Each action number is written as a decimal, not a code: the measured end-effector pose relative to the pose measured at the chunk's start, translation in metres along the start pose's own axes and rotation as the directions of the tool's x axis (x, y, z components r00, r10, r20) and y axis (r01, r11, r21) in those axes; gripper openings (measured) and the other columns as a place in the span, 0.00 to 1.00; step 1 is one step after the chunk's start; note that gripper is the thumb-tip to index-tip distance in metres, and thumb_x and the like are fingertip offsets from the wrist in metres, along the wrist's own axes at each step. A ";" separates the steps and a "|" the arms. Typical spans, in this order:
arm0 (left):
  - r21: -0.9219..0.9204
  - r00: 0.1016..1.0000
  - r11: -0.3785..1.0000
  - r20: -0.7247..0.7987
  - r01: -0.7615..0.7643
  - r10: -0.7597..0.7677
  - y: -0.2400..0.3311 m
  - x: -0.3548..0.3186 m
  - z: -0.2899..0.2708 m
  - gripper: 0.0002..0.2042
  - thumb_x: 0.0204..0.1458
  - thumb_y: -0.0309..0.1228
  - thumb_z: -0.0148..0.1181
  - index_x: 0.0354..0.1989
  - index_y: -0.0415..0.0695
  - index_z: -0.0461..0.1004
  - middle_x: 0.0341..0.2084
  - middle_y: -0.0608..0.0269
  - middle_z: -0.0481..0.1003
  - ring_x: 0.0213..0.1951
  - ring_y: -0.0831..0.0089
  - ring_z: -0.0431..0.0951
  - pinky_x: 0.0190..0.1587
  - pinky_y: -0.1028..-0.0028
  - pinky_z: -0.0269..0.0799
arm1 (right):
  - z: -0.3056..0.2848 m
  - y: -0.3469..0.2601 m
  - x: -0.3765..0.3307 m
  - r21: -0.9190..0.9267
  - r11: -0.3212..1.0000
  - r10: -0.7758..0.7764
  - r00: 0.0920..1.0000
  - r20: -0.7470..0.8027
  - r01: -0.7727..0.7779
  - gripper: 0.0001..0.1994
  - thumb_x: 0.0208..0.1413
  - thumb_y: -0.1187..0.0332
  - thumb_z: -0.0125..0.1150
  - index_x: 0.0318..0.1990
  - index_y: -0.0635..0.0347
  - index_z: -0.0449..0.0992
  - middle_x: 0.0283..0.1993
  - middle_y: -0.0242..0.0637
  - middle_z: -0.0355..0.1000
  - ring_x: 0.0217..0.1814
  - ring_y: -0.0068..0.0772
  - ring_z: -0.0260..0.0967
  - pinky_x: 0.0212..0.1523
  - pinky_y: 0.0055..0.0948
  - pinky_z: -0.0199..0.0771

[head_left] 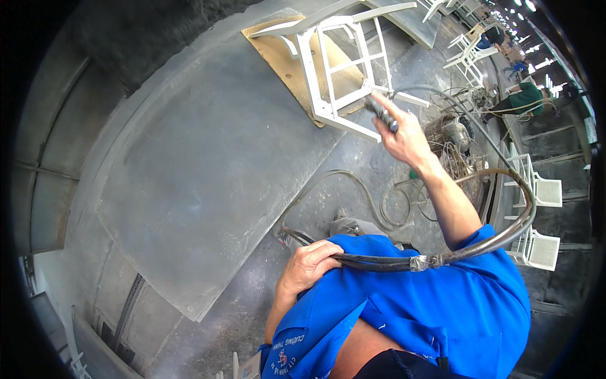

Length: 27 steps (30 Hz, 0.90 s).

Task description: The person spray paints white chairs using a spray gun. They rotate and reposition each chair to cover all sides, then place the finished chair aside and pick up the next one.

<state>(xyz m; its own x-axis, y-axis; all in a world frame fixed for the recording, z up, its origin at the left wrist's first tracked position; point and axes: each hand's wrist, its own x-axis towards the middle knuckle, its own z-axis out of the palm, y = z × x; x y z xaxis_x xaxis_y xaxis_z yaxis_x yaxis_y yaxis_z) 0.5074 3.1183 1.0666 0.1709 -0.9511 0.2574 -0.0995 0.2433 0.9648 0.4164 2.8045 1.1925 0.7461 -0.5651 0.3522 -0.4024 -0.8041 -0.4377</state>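
My right hand [404,132] is closed around a metal spray gun [382,116], whose nozzle end is partly hidden by the fingers. The gun is close to the legs of a white wooden chair frame [309,69], which lies tipped over on a brown board [278,58]. From the gun a hose [495,148] loops out past my right arm and back across my front. Down by my waist, my left hand [307,265] grips the dark hoses [372,262], which are bound together with tape near my chest.
A large grey sheet [208,183] spreads out to the left. Hose coils [398,205] lie on the floor near my feet. Beyond my right arm are a dirty machine [456,132] with tangled lines and white chairs [544,249]. A person in green [525,98] bends over farther off.
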 end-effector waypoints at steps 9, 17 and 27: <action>0.134 0.999 0.991 -0.046 0.027 -0.021 0.010 0.039 0.048 0.15 0.47 0.24 0.74 0.43 0.38 0.80 0.37 0.52 0.82 0.37 0.56 0.84 0.39 0.66 0.80 | -0.016 0.069 -0.017 0.210 0.959 0.197 0.980 0.000 -0.192 0.26 0.63 0.67 0.62 0.69 0.49 0.70 0.58 0.56 0.77 0.63 0.59 0.73 0.62 0.43 0.73; 0.228 0.996 0.971 -0.079 0.069 -0.052 0.024 0.108 0.140 0.17 0.45 0.21 0.75 0.45 0.37 0.79 0.37 0.51 0.82 0.39 0.57 0.85 0.39 0.67 0.81 | -0.065 0.161 0.055 0.235 0.931 0.298 0.954 -0.042 -0.281 0.24 0.63 0.60 0.62 0.67 0.41 0.72 0.54 0.51 0.79 0.57 0.55 0.77 0.59 0.43 0.76; 0.205 0.993 0.973 -0.060 0.109 -0.098 0.025 0.150 0.187 0.17 0.46 0.21 0.74 0.46 0.38 0.80 0.38 0.50 0.82 0.39 0.57 0.85 0.41 0.67 0.81 | -0.110 0.238 0.039 0.188 0.958 0.254 0.942 -0.219 -0.215 0.24 0.63 0.60 0.63 0.67 0.43 0.72 0.53 0.53 0.79 0.56 0.56 0.77 0.56 0.45 0.76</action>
<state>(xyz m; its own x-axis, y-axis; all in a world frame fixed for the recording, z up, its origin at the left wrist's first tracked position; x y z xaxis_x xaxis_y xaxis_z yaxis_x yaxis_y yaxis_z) 0.3474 2.9464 1.1195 0.2388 -0.9571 0.1640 -0.2795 0.0940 0.9555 0.2910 2.5707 1.1929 0.4844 -0.7774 0.4013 -0.4464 -0.6142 -0.6508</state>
